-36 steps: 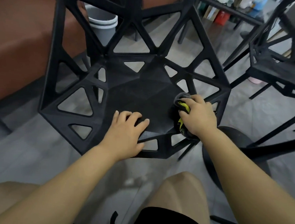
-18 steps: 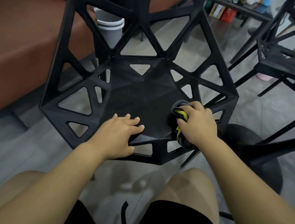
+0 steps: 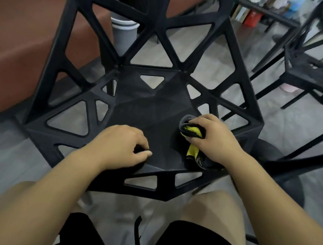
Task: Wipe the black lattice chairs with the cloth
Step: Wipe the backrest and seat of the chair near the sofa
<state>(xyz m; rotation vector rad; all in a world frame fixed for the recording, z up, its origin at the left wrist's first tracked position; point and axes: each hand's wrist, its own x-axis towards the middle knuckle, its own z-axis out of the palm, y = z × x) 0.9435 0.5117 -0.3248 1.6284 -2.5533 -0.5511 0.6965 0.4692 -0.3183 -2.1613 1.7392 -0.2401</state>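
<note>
My right hand [image 3: 213,138] gripped the bunched cloth [image 3: 192,151] on the right front of the black lattice chair [image 3: 148,110] seat, its length running back from the front edge. Bare seat lay open toward the backrest; my left hand [image 3: 119,146] rested near that edge, fingers curled, holding nothing.

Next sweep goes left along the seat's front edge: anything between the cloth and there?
Yes: the left hand rests on the chair seat's front, directly left of the cloth in the right hand. Seat centre is bare.
</note>
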